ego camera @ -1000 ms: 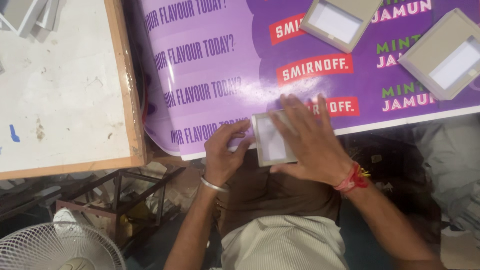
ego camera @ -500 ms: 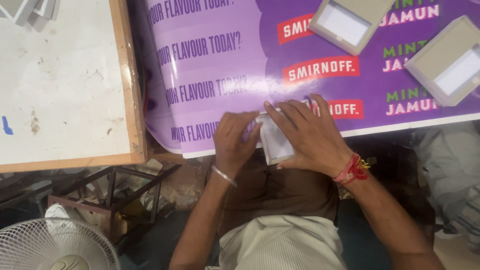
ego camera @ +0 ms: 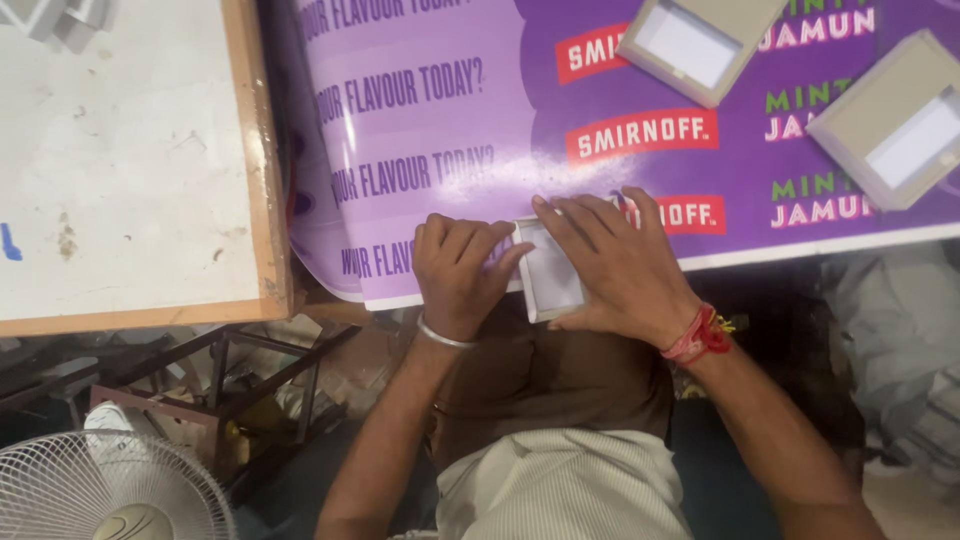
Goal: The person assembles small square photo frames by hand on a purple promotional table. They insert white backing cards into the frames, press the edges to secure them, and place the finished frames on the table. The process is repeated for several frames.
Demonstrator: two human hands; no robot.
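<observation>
We have both hands on a small white box (ego camera: 550, 275) that sits at the near edge of the purple printed sheet (ego camera: 450, 130), partly overhanging toward our lap. Its long axis runs away from us, front to back, and it lies directly between the two hands, so neither has to reach.

Our left hand (ego camera: 460, 270) is curled, fingers bent and bunched against the box's left wall, knuckles up; a metal bangle (ego camera: 445, 338) sits on that wrist. Our right hand (ego camera: 620, 265) lies flat and spread over the box's right side and far corner, palm down, fingers pointing left across the top edge. A red thread band (ego camera: 700, 335) circles that wrist. We cannot tell whether either thumb is tucked under the box.

Further out on the sheet, well apart from our hands, lie two more boxes: one grey-rimmed box with a white inside (ego camera: 695, 45) at the top, and another grey box (ego camera: 900, 120) toward the right edge. To the left stands a white board with a wooden rim (ego camera: 255, 150), touching the sheet's curled edge. Below it are a dark metal frame (ego camera: 220, 380) and a fan (ego camera: 100, 495). Nothing lies between our hands and the box.
</observation>
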